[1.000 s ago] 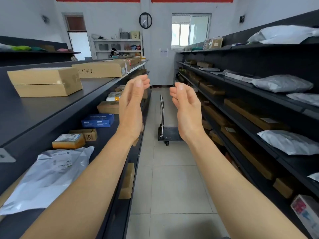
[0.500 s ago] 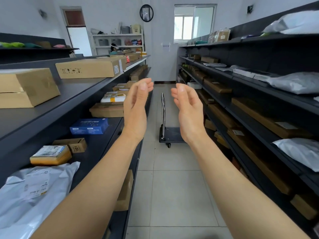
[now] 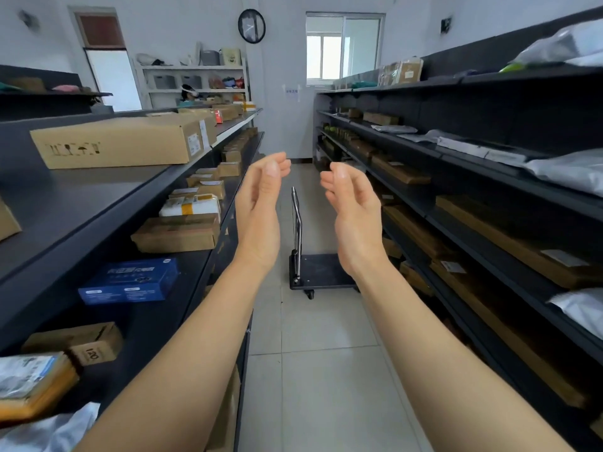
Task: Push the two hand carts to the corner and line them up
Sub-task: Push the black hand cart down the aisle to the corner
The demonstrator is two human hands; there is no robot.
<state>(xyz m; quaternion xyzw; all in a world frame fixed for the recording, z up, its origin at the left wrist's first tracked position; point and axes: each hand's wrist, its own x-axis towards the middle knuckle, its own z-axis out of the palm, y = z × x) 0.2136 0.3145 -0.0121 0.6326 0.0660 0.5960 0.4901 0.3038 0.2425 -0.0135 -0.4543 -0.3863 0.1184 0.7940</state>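
Both arms reach forward down the aisle, the left hand and right hand raised palm to palm with a gap between them. The fingers of each curl loosely inward, close together, holding nothing. Beyond and below the fingers, a black platform hand cart stands on the tiled floor. Its upright metal handle shows in the gap between the hands, untouched. Dark shelves of parcels flank both hands.

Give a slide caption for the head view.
Left hand and right hand raised empty in a shelf aisle; a hand cart stands ahead.
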